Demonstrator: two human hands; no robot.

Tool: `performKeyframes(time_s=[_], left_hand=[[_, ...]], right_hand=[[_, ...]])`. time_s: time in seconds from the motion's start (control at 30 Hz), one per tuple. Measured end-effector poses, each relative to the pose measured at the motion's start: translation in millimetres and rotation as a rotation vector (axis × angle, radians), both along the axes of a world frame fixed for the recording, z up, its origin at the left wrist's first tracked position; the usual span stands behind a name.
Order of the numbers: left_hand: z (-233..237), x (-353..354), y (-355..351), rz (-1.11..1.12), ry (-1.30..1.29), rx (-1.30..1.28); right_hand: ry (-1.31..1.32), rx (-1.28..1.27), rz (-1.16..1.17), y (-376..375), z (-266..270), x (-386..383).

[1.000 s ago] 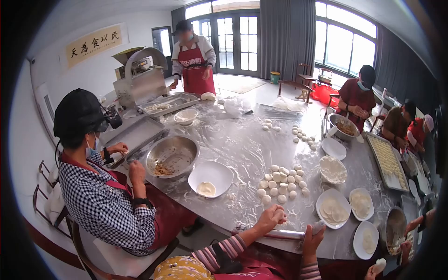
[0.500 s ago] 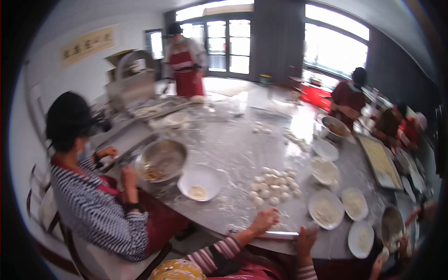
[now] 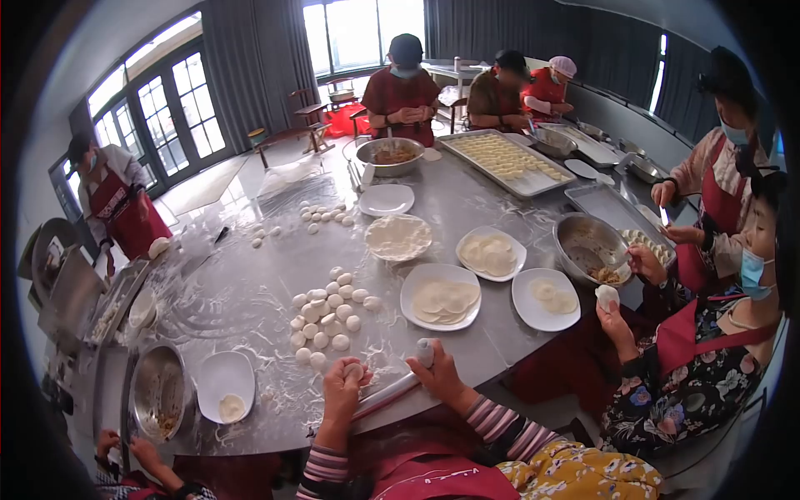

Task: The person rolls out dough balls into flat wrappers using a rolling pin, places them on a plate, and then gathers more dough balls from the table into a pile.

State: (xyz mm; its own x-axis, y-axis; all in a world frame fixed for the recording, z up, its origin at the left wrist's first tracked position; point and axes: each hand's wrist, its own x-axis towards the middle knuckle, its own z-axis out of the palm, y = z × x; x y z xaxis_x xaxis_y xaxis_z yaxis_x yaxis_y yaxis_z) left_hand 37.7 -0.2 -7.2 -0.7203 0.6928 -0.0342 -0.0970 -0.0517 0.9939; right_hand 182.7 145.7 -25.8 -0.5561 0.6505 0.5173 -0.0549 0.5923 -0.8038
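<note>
My left hand [image 3: 343,387] is closed around a small flattened piece of dough [image 3: 353,370], just in front of the dough-ball pile [image 3: 325,312]. My right hand [image 3: 443,377] grips what looks like a short rolling pin [image 3: 425,352]; only its rounded pale end shows above the fingers. Both hands hover near the table's front edge, with a long pale bar [image 3: 387,395] lying between them along that edge. Beyond my right hand stands a square white plate [image 3: 407,293] with a stack of thin round wrappers [image 3: 446,300].
A flour bowl [image 3: 398,238] and plates of wrappers [image 3: 492,253] stand on the floured table [image 3: 250,292]. Steel bowls of filling [image 3: 158,392] sit at left, right and back. A tray of dumplings [image 3: 504,162] lies at the far side. Several co-workers surround the table.
The view has swung to the right, bringing co-workers on that side into sight. My left hand now shows a dough piece in its fingers; my right hand keeps hold of the pale tool.
</note>
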Motion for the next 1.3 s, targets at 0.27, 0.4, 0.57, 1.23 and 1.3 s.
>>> performKeyframes(time_s=[0.27,0.4,0.57,1.23,1.3], left_hand=[[2,0,-1,-0.006,0.069,-0.059],[-4,5,1,0.006,0.173,-0.134],[-4,5,6,0.009,0.344,-0.266],[15,6,14,-0.02,0.418,-0.325],[14,3,12,-0.036,0.482,-0.348]], right_hand=[[-0.026,-0.005,-0.007,-2,0,1],[-0.022,-0.004,0.014,-1,-1,2],[0.006,-0.004,0.011,-2,1,-1],[0.043,-0.022,0.05,0,-7,-5],[0.042,-0.03,0.038,1,-6,-6]])
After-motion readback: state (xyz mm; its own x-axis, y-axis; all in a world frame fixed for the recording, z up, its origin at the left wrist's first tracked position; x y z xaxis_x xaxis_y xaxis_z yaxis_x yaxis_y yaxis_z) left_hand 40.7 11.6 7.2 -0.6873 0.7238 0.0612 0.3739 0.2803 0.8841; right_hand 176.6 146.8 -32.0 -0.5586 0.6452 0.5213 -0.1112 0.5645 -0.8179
